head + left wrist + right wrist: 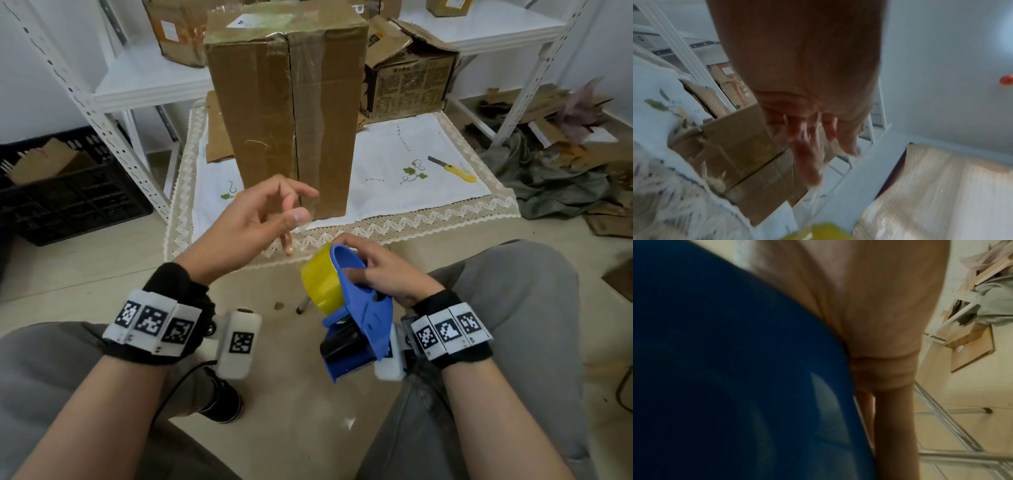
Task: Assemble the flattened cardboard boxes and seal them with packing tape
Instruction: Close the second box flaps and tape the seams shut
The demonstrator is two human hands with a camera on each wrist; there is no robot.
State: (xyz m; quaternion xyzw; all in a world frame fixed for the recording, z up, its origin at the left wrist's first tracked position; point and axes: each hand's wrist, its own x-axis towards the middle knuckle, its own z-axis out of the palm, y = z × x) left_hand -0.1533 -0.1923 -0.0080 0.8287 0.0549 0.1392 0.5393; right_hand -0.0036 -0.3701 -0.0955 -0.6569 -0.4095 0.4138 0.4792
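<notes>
Centre and upper centre of the head view, the tall brown cardboard box (287, 113) stands upright on the white embroidered cloth with a lace border (428, 185), and clear tape already runs down the seam facing us. Our right hand (383, 274) sits low, right of centre, gripping the blue plastic tape dispenser with its yellow roll of packing tape (346, 301), fingers curled over the blue frame. The left hand (253, 219) hovers just in front of the box's lower edge, holding nothing, fingers loosely spread (the left wrist view is too blurred to add much).

We judge the step in hand to be drawing out a fresh tape end for the next seam. To do it well, we should pinch the loose end with the free left hand, pull it off straight, then steady the box before pressing the tape on, since a tall, narrow box tips easily under a sideways pull. Keep the strip centred over the seam and rub it flat.

A yellow-handled utility knife (454, 169) lies on the cloth at right of centre, well apart from the box.
</notes>
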